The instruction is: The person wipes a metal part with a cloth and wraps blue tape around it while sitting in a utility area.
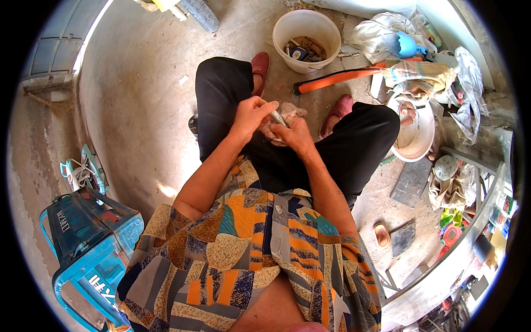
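I sit with my knees apart in black trousers, both hands together over my lap. My left hand (251,113) pinches a small grey metal piece (278,118) at its near end. My right hand (293,134) grips a crumpled pale cloth (287,110) bunched under and around that piece. The hands touch each other, and the fingers hide most of the metal piece. My feet in dark red slippers (260,65) rest on the concrete floor ahead.
A white bucket (307,22) with small parts stands ahead. An orange-handled tool (337,79) lies beside it. A white basin (416,145) and heaped cloths and bags sit at the right. A blue machine (88,238) stands at the lower left.
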A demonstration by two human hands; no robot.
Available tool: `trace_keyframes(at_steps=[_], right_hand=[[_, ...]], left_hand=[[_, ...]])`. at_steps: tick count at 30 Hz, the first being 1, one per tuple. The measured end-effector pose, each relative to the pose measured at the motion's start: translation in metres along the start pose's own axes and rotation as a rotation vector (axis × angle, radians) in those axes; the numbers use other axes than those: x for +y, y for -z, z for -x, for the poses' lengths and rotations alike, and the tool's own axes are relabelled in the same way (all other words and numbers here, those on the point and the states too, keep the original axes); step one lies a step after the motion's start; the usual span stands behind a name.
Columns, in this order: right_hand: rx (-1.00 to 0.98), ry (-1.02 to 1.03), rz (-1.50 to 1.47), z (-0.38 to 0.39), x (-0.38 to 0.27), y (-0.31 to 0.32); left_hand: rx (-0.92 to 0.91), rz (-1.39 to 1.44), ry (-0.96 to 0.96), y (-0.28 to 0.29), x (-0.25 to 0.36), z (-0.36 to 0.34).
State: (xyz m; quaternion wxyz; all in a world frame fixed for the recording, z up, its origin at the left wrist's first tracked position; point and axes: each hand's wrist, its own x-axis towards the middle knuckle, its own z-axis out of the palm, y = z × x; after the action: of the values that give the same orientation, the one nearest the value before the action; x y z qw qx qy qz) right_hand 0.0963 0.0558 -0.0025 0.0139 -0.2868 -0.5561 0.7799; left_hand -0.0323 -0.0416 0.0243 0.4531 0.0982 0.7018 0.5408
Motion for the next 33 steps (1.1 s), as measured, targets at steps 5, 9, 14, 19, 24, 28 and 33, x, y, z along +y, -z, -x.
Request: trace_keyframes(at_steps=[5, 9, 14, 19, 24, 28, 33], right_hand=[[0.044, 0.039, 0.104, -0.001, 0.005, 0.001], [0.095, 0.058, 0.189, -0.003, 0.005, 0.004], [0.086, 0.035, 0.185, -0.004, 0.010, 0.003], [0.050, 0.038, 0.132, 0.001, 0.001, 0.000], [0.096, 0.048, 0.253, -0.002, 0.005, 0.002], [0.156, 0.047, 0.314, -0.003, 0.003, 0.004], [0.116, 0.002, 0.282, 0.004, -0.013, 0.001]], left_hand=[[-0.046, 0.084, 0.042, 0.001, 0.001, -0.002], [-0.218, 0.270, 0.003, 0.004, 0.002, 0.000], [-0.194, 0.236, -0.032, 0.005, -0.002, 0.000], [-0.101, 0.120, 0.089, 0.001, 0.008, 0.005], [-0.080, 0.143, 0.050, -0.002, 0.002, 0.001], [-0.215, 0.306, -0.025, -0.002, 0.003, 0.002], [-0.167, 0.238, -0.031, 0.000, -0.006, -0.001]])
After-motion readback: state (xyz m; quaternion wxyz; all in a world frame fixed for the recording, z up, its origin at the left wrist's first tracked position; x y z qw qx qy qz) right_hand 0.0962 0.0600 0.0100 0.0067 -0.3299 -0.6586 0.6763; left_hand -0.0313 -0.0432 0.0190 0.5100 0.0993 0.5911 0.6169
